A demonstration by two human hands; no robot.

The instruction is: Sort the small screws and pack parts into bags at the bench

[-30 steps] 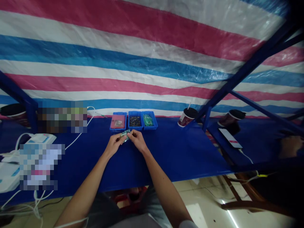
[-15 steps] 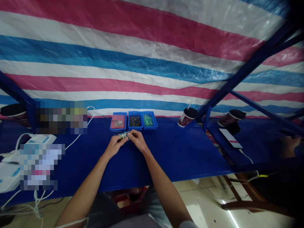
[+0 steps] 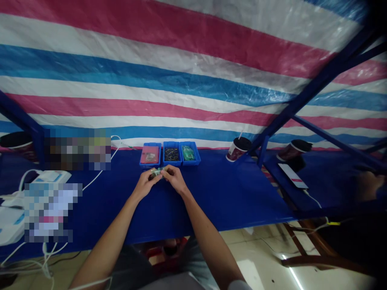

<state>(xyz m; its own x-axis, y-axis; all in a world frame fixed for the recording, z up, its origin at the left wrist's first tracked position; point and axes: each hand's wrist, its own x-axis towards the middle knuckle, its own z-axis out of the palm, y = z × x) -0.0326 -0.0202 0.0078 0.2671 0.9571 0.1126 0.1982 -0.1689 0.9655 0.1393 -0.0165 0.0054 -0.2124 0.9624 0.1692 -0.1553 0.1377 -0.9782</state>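
Observation:
Between my two hands is a small greenish piece with pale, shiny parts (image 3: 156,172), much like a little circuit board; fingers cover most of it. My left hand (image 3: 145,182) grips its left end, fingers closed. From the other side my right hand (image 3: 174,177) pinches its right end with thumb and fingers. Just beyond the hands stand three blue bins. The left bin holds a pink block or packet (image 3: 150,154) with small pieces on it. Dark metal pins or screws (image 3: 171,154) fill the middle one, and green pieces (image 3: 188,152) lie in the right one.
A dark red lidded cup (image 3: 238,149) with a straw stands at the back right, beside a blue frame post (image 3: 264,151). A phone (image 3: 292,175) lies on the neighbouring table, near another person's hand (image 3: 369,185). White power strips (image 3: 12,223) and cables are at left.
Both hands stay in nearly the same place. My right thumb and fingers have shifted slightly left over the small piece, hiding a little more of it.

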